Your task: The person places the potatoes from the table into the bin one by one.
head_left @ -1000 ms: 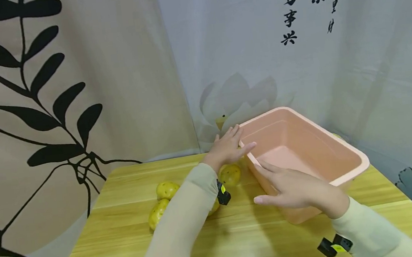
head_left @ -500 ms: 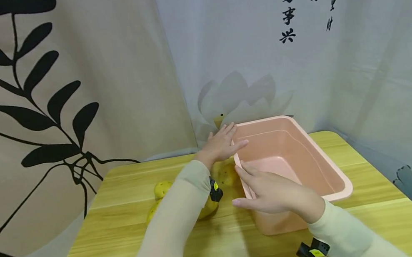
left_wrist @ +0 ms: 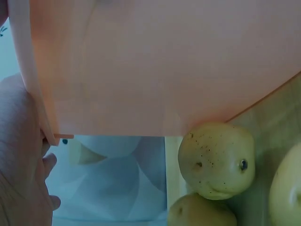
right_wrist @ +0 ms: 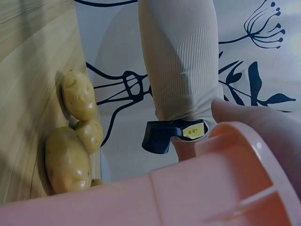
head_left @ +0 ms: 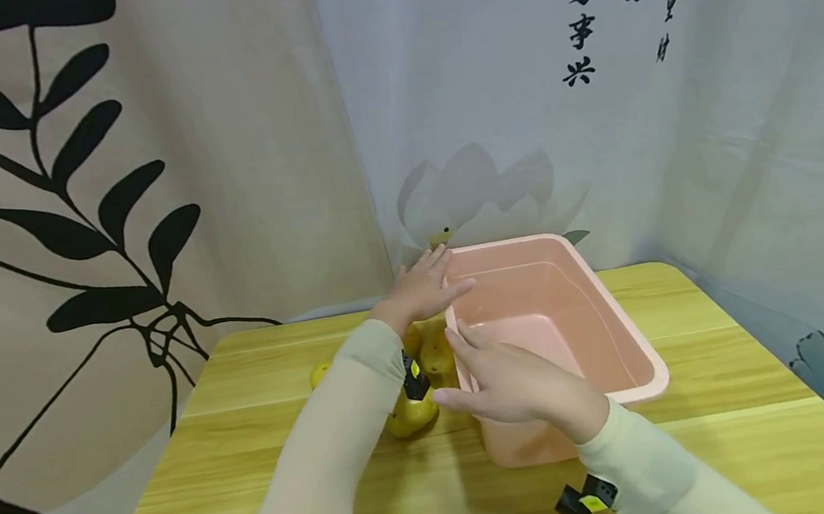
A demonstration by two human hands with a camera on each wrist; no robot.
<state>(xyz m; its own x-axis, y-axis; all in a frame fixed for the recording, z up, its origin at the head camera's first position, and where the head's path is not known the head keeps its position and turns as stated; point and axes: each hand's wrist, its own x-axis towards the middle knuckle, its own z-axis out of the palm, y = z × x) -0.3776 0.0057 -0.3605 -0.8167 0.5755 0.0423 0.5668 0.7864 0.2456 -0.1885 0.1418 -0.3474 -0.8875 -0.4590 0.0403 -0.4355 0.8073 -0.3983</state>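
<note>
A pink rectangular plastic basin [head_left: 540, 327] stands on the wooden table, its inside bare. My left hand [head_left: 419, 291] holds the rim at its far left corner; the left wrist view shows that hand [left_wrist: 21, 155] with fingertips beneath the rim's lip. My right hand [head_left: 519, 380] holds the left rim nearer to me, thumb outside and the other fingers toward the inside. Part of it is hidden behind the rim in the right wrist view. Several yellow potatoes [head_left: 413, 412] lie left of the basin, partly covered by my left arm. One potato [left_wrist: 216, 160] touches the basin wall.
The wooden table [head_left: 735, 390] ends at a cloth backdrop [head_left: 256, 139] printed with plants and writing. More potatoes [right_wrist: 68, 160] lie along the table in the right wrist view. A black wrist camera [head_left: 416, 380] sits on my left cuff, close above the potatoes.
Both hands and the basin have moved left across the table, toward the potatoes. The basin has turned slightly, and table surface now shows to its right.
</note>
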